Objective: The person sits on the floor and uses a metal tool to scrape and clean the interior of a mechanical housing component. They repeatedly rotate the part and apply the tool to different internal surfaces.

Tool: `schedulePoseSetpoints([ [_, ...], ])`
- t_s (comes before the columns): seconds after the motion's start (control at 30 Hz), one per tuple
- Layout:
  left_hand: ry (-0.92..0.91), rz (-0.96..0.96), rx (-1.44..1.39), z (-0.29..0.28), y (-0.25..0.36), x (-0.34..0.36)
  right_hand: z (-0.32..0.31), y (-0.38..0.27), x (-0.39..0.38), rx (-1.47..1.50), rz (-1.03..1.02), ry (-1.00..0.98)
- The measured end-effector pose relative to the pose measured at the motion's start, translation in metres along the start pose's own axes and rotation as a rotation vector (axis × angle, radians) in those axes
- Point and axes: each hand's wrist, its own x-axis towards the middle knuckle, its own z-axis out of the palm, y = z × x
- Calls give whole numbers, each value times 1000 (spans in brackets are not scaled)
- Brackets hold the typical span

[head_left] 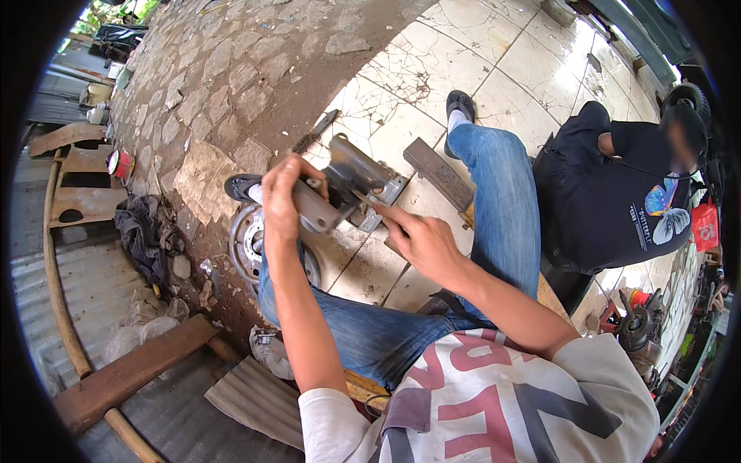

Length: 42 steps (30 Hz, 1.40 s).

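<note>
Cracked white tiles point(509, 100); left hand point(282, 193) clasps blocky grey metal part point(313, 210), right hand point(428, 243) pinches slim tool point(365, 200)

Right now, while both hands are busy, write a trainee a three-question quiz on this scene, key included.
1. Multiple choice: what is in the right hand?
A) a cloth
B) a slim tool
C) a cup

2. True or false: the left hand grips a metal piece.

3. Fill in the blank: a wheel rim lies on the ground on the person's ____ side.

Key: 1. B; 2. true; 3. left
</note>
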Motion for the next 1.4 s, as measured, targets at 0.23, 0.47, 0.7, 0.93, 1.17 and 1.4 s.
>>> schedulePoseSetpoints([
  [0.23,24,-15,-77,7,0,1,-9,1,-9,-22,84,-89],
  [0.47,-4,39,4,25,9,7,-3,2,20,-76,67,-37],
  [0.7,-71,33,42,21,8,8,2,14,14,-146,-12,9],
  [0.93,2,-19,9,10,6,14,-6,21,-2,-238,-88,33],
  [1.17,-8,-13,-15,2,8,6,-13,17,-14,-275,-78,-16],
  [1.4,-84,-54,56,24,12,0,-11,21,9,-310,-132,32],
])
